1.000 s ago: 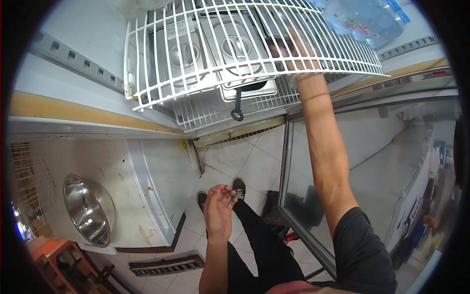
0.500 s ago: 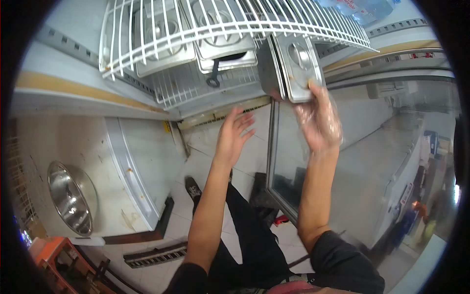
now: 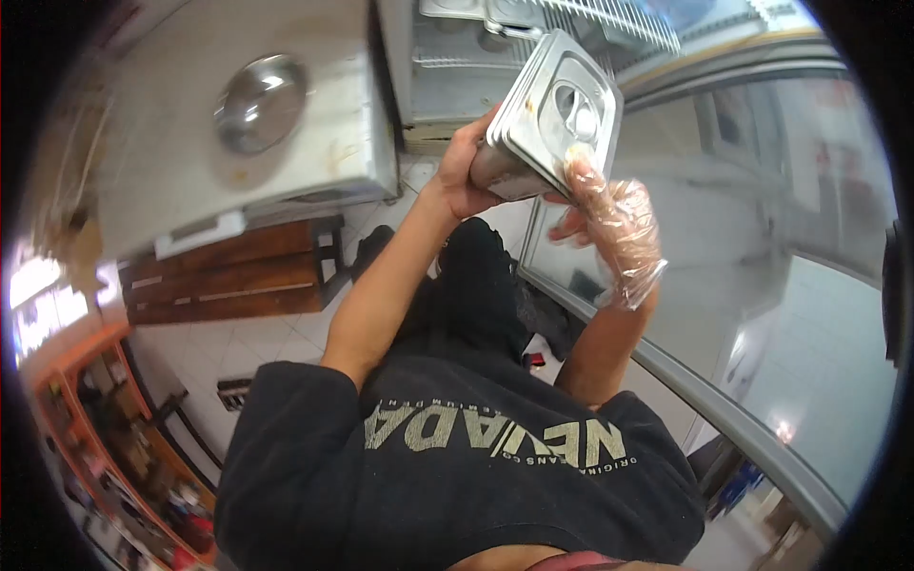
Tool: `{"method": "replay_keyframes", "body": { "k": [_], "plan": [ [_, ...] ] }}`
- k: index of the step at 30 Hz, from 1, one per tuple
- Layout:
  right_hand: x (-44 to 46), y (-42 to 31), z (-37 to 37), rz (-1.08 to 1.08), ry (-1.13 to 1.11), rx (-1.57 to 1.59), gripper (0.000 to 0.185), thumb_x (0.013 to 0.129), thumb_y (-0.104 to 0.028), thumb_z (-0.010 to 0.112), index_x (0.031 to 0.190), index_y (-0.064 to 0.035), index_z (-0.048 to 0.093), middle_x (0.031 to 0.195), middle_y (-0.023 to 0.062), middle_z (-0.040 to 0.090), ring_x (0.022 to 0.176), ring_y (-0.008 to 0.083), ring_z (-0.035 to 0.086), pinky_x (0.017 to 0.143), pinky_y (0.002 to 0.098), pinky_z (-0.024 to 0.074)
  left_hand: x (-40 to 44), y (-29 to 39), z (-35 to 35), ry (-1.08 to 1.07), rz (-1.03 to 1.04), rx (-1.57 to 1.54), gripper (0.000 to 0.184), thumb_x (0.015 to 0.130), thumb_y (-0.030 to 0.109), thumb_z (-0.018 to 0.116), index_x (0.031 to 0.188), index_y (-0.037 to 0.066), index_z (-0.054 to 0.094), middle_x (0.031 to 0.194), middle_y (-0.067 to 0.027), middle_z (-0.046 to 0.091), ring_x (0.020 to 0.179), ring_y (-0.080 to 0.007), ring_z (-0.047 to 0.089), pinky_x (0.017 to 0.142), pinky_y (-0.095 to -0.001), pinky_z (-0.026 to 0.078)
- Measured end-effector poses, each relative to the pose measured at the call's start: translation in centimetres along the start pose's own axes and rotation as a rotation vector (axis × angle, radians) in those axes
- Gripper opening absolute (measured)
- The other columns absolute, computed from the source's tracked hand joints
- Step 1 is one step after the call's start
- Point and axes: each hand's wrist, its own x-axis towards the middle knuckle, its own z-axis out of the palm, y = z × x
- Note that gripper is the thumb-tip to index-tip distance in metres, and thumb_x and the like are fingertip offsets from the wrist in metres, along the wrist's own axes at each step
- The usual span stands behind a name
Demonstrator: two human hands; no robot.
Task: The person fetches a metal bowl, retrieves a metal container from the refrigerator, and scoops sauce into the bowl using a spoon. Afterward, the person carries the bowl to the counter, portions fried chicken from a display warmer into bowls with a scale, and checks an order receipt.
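Observation:
A lidded metal container [image 3: 547, 114] is tilted in front of my chest, outside the fridge. Bare, my left hand [image 3: 466, 171] grips its left side and underside, with the fingers partly hidden behind it. My right hand [image 3: 614, 214] wears a clear plastic glove and holds the lower right edge, thumb on the lid [image 3: 576, 100] near its recessed handle. The lid lies on the container, so the contents are hidden.
The white wire shelf [image 3: 619, 21] and more metal containers [image 3: 509, 11] are in the fridge ahead. Its glass door [image 3: 705, 190] stands open at the right. A metal bowl [image 3: 262, 105] sits on a white surface at the left; an orange shelf unit [image 3: 81, 371] is lower left.
The container has come out from under the wire shelf and closer to my body. My left hand, open and apart before, now grips it too. The view has turned away from the shelf.

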Motion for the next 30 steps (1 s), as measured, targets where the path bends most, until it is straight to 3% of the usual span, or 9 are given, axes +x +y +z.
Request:
{"method": "replay_keyframes", "body": {
  "k": [6, 7, 12, 17, 21, 22, 24, 26, 30],
  "plan": [
    [-7.1, -16.0, -4.1, -0.830, 0.352, -0.786, 0.042, 0.094, -0.041, 0.057, 0.098, -0.0001, 0.068, 0.085, 0.0111, 0.069, 0.071, 0.0179, 0.064, 0.065, 0.0334, 0.0486, -9.6, 3.7, 9.8, -0.129, 0.156, 0.090, 0.051, 0.098, 0.040, 0.032, 0.125, 0.001, 0.051, 0.112, -0.0180, 0.059, 0.099, -0.0323, 0.062, 0.079, -0.0473, 0.058],
    [-8.4, -19.5, -3.0, -0.839, 0.269, -0.708, 0.026, 0.092, -0.026, 0.062, 0.108, -0.0058, 0.065, 0.100, 0.0089, 0.068, 0.092, 0.0204, 0.064, 0.080, 0.0347, 0.0495, -10.4, 4.3, 10.8, -0.097, 0.218, 0.119, 0.050, 0.099, 0.038, 0.032, 0.124, 0.000, 0.051, 0.109, -0.0199, 0.058, 0.096, -0.0343, 0.062, 0.076, -0.0462, 0.060],
    [-5.7, -28.2, -0.2, -1.301, -0.332, -1.100, 0.021, 0.080, -0.012, 0.061, 0.100, -0.0109, 0.066, 0.110, 0.0049, 0.063, 0.105, 0.0243, 0.058, 0.097, 0.0375, 0.0452, -14.3, 6.5, 14.3, -0.248, 0.270, 0.056, 0.050, 0.097, 0.036, 0.033, 0.127, -0.001, 0.050, 0.115, -0.0232, 0.054, 0.101, -0.0363, 0.060, 0.082, -0.0502, 0.058],
    [-6.6, -33.0, 4.9, -1.132, -0.416, -1.402, 0.032, 0.076, -0.019, 0.072, 0.107, -0.0142, 0.066, 0.120, 0.0054, 0.059, 0.122, 0.0229, 0.049, 0.110, 0.0368, 0.0376, -18.1, 7.0, 13.4, -0.156, 0.408, -0.083, 0.053, 0.094, 0.036, 0.036, 0.131, -0.002, 0.046, 0.117, -0.0266, 0.050, 0.104, -0.0393, 0.056, 0.082, -0.0484, 0.057],
    [-1.2, -30.0, 9.6, -1.459, -0.578, -1.275, 0.040, 0.077, -0.037, 0.066, 0.112, -0.0173, 0.065, 0.115, 0.0067, 0.062, 0.114, 0.0234, 0.055, 0.101, 0.0389, 0.0430, -21.6, 5.2, 7.9, -0.078, 0.539, -0.088, 0.045, 0.095, 0.036, 0.042, 0.129, 0.007, 0.051, 0.122, -0.0212, 0.053, 0.112, -0.0389, 0.055, 0.089, -0.0487, 0.053],
    [-0.7, -30.4, 11.0, -1.456, -0.653, -1.241, 0.038, 0.077, -0.036, 0.065, 0.110, -0.0169, 0.065, 0.113, 0.0066, 0.063, 0.112, 0.0245, 0.056, 0.100, 0.0391, 0.0436, -22.6, 3.2, 6.3, 0.138, 0.883, 0.357, 0.045, 0.096, 0.037, 0.043, 0.129, 0.008, 0.051, 0.123, -0.0200, 0.054, 0.114, -0.0369, 0.055, 0.089, -0.0482, 0.052],
    [-0.3, -31.2, 14.6, -1.442, -0.815, -1.172, 0.035, 0.078, -0.032, 0.064, 0.108, -0.0161, 0.066, 0.108, 0.0064, 0.064, 0.109, 0.0268, 0.058, 0.097, 0.0393, 0.0450, -24.5, 1.2, 2.4, 0.292, 1.111, 0.472, 0.046, 0.096, 0.039, 0.044, 0.129, 0.007, 0.052, 0.126, -0.0177, 0.055, 0.115, -0.0336, 0.055, 0.091, -0.0476, 0.051],
    [1.5, -32.0, 20.7, -1.563, -0.872, -1.213, 0.029, 0.078, -0.026, 0.062, 0.105, -0.0146, 0.065, 0.101, 0.0060, 0.065, 0.104, 0.0293, 0.060, 0.094, 0.0392, 0.0462, -26.6, 0.1, -2.5, 0.124, 0.923, -0.219, 0.049, 0.096, 0.040, 0.046, 0.131, 0.006, 0.051, 0.129, -0.0156, 0.056, 0.116, -0.0313, 0.056, 0.092, -0.0474, 0.051],
    [4.7, -30.7, 36.1, -1.610, -0.962, -1.385, 0.021, 0.081, -0.014, 0.059, 0.101, -0.0071, 0.064, 0.108, 0.0130, 0.065, 0.113, 0.0314, 0.058, 0.099, 0.0393, 0.0441, -31.5, -2.0, -9.3, -0.163, 1.051, -0.459, 0.059, 0.097, 0.040, 0.044, 0.141, 0.001, 0.036, 0.133, -0.0240, 0.047, 0.121, -0.0353, 0.051, 0.094, -0.0486, 0.052]
  ]
}}
